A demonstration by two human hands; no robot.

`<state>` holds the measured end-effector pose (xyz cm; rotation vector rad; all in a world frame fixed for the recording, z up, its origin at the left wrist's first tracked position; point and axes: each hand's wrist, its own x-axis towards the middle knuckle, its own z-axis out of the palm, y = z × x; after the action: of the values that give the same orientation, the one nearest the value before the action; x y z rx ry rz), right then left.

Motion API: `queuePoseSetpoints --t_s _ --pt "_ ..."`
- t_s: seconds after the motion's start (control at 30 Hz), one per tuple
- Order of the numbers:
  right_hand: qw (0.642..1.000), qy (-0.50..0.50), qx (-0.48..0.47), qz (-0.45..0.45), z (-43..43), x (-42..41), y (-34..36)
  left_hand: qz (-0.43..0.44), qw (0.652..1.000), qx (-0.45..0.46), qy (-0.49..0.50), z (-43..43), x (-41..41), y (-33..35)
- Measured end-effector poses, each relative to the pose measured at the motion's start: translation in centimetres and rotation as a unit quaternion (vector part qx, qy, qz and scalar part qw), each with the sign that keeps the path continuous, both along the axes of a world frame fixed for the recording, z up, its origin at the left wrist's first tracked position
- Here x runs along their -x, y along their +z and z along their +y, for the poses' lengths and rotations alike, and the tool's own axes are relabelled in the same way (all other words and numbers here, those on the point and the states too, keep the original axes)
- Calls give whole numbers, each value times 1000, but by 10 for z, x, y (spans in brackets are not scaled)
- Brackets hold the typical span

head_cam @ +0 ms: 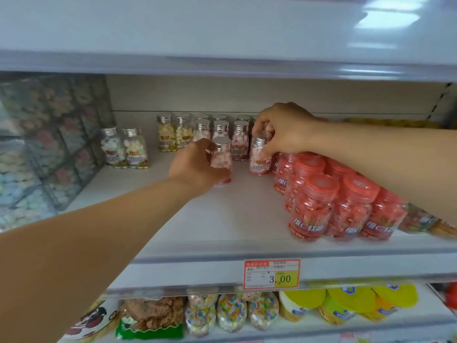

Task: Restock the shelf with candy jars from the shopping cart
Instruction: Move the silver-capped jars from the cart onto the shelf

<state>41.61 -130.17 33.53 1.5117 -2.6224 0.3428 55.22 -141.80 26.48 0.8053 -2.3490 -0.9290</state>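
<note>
My left hand grips a small clear candy jar with pink candies and a silver cap, standing on the white shelf. To its right, my right hand reaches over from the right and pinches the top of a second pink candy jar, which also stands on the shelf. Behind both hands stand rows of like silver-capped jars with pink candies. The shopping cart is out of view.
Yellow-candy jars and two pastel-candy jars stand further left. Several larger red-lidded jars crowd the shelf's right under my right forearm. A wire-fronted box is at left. A 3.00 price tag hangs on the shelf edge above bagged sweets.
</note>
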Motion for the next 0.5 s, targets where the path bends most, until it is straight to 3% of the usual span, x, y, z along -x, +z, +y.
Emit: queuePoseSetpoints --t_s 0.13,0.5 --pt "999 -27 0 27 1 7 -3 -33 999 25 26 -1 6 -2" --pt "997 -44 47 44 1 18 -6 17 997 40 63 5 37 -1"
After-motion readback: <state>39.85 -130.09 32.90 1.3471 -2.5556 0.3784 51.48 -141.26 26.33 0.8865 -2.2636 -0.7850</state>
